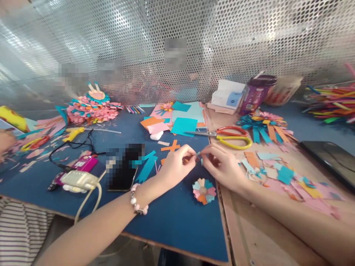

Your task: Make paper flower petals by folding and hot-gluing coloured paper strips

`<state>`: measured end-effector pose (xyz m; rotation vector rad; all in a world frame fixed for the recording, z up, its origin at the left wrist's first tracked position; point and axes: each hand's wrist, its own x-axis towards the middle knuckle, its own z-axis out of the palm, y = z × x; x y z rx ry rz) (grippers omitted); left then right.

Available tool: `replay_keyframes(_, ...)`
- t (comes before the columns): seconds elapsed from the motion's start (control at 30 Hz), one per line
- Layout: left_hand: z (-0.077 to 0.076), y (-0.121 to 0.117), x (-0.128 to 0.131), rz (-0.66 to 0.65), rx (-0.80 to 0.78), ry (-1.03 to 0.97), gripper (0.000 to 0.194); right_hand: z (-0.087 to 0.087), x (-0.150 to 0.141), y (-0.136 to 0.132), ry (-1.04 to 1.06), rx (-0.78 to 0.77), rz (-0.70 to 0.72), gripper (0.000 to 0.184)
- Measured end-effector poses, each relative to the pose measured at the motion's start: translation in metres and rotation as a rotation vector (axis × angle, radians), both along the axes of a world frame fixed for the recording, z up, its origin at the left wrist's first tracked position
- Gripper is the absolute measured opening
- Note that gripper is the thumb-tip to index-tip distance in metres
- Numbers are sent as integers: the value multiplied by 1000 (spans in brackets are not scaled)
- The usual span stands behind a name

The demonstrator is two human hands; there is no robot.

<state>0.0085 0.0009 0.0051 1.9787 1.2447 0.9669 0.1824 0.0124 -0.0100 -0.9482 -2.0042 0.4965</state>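
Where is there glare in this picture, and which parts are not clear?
Head view: bright glare spots the perforated metal wall; head view: square pixelation hides part of the phone left of centre; head view: the coloured bundle at far right looks soft, and the piece between left hand and right hand is unclear.

Table [177,229]: scissors [213,133] behind right hand [224,162] | smartphone [127,178] left of left hand [179,162] | paper scraps [285,174] right of right hand | paper rosette [204,191] before both
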Motion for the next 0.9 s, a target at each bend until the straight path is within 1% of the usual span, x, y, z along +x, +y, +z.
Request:
replay_keyframes(0.13,2,0,-1,-24,-74,-64,5,1,0,1,2,-19,12,10)
replay_keyframes(0.23,3,1,-1,-65,-140,-131,6,2,0,1,13,-23,15,10)
replay_keyframes(0.3,4,2,-1,-93,-194,-196,7,4,0,1,27,-47,25,11)
replay_keyframes(0.4,6,3,-2,-99,-274,-276,7,7,1,2,44,-98,55,11)
replay_keyframes(0.5,8,2,-3,-114,-327,-297,8,8,3,2,64,-123,82,12)
replay_keyframes(0.7,10,0,-3,-122,-317,-280,9,9,5,3,97,-169,84,13)
replay_keyframes(0.9,7,-2,-3,-109,-211,-205,7,11,3,3,102,-234,80,16)
